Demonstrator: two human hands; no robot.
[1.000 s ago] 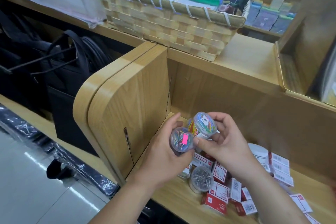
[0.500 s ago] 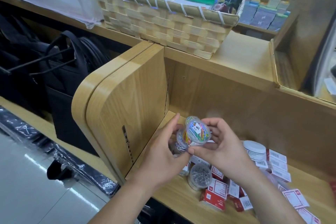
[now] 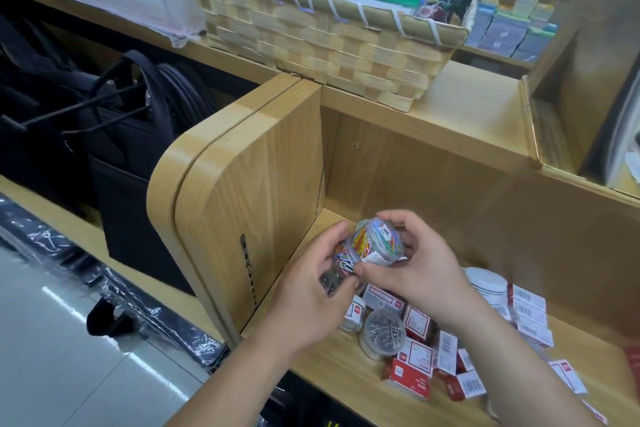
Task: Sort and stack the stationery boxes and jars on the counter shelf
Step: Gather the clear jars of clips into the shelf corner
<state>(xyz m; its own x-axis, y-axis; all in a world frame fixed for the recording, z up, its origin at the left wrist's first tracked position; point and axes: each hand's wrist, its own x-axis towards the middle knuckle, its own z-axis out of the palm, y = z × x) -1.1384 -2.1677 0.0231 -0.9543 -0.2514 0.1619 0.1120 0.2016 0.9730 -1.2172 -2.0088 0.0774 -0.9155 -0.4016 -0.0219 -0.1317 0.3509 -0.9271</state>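
Note:
A clear jar of coloured paper clips (image 3: 375, 242) sits on top of a second clear jar (image 3: 341, 262), near the left end of the wooden counter shelf (image 3: 332, 367). My right hand (image 3: 420, 270) grips the upper jar from the right. My left hand (image 3: 311, 291) wraps the lower jar from the left, hiding most of it. Below them stand a round jar of silver pins (image 3: 382, 329), a white-lidded jar (image 3: 486, 282) and several red-and-white small boxes (image 3: 414, 369) lying loosely.
The shelf's curved wooden side panel (image 3: 242, 191) stands just left of my hands. A woven basket (image 3: 325, 42) of pouches rests on the ledge above. Black bags (image 3: 86, 121) hang at the left. More labelled boxes (image 3: 528, 314) lie at the right.
The two jars, held side by side and tilted toward me a second ago, have come down toward the shelf's left corner, one now on top of the other. Both hands moved lower.

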